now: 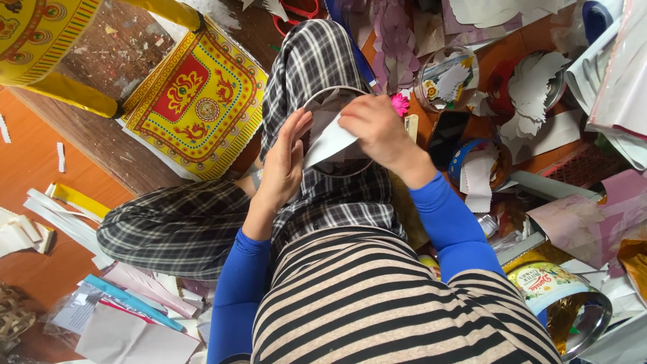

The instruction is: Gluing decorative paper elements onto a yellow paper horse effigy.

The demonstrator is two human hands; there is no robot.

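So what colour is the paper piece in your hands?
White, the paper piece, seen in the head view.

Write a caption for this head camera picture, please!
Left hand and right hand fold white paper around a thin ring above checked trousers.
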